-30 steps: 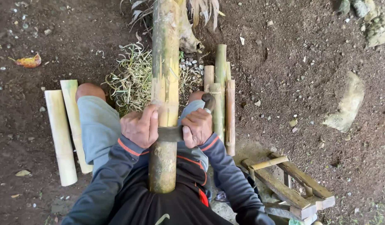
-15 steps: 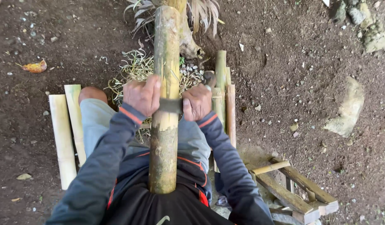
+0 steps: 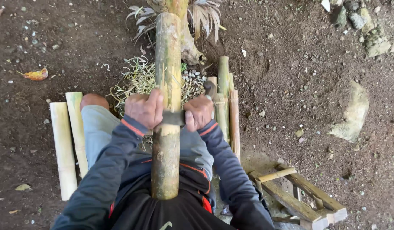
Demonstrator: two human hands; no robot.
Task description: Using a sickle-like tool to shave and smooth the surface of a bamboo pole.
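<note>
Thick bamboo pole (image 3: 167, 106) runs down centre of view, near end propped against the person's body, far end toward a dried plant clump (image 3: 192, 17) on bare dirt. Dark blade (image 3: 175, 118) lies crosswise on the pole about midway along it. Left hand (image 3: 144, 109) w/ fingers curled tight around the blade's left end, knuckles up, thumb side touching the pole. Right hand (image 3: 198, 112) likewise fisted around the right end, a dark handle tip (image 3: 210, 88) sticking up past the fingers. Both hands press right beside the pole, one each side. Pale shavings heap (image 3: 139, 79) sits under the pole beyond the hands. Two split bamboo slats (image 3: 65, 140) lie left of the knee; bundle of thinner bamboo pieces (image 3: 227, 102) just right of right hand. Small wooden frame (image 3: 299, 196) at lower right; flat stone (image 3: 352, 115) well apart at right.
</note>
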